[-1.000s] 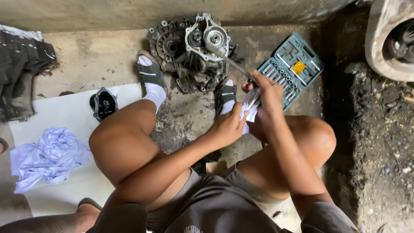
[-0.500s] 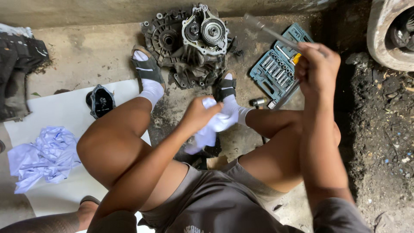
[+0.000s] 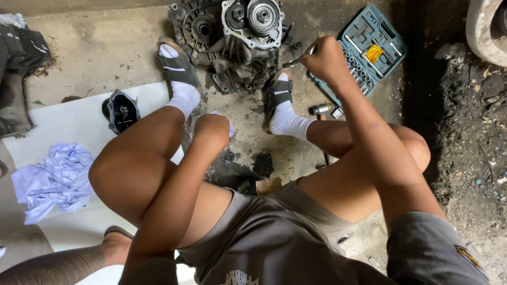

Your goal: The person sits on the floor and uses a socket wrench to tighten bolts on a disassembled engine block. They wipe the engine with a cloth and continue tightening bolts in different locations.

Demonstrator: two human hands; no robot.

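Note:
I squat over an oily concrete floor, feet in white socks and sandals. A greasy metal gearbox housing (image 3: 227,37) lies on the ground in front of my feet. My right hand (image 3: 327,58) is closed around a thin metal tool (image 3: 296,59) whose tip points at the housing's right side. My left hand (image 3: 213,128) hangs between my knees, closed on a small piece of white cloth (image 3: 228,126) that is mostly hidden by the fingers.
An open teal socket set case (image 3: 372,50) lies right of the housing, a small metal part (image 3: 321,110) beside my right foot. A white sheet (image 3: 63,126) at left carries a black cup-shaped part (image 3: 121,112) and crumpled pale cloth (image 3: 53,179). Another person's foot (image 3: 113,243) is at lower left.
My right hand swung the metal tool from up over the socket case down toward the housing. My left hand drew back with the cloth toward my knees.

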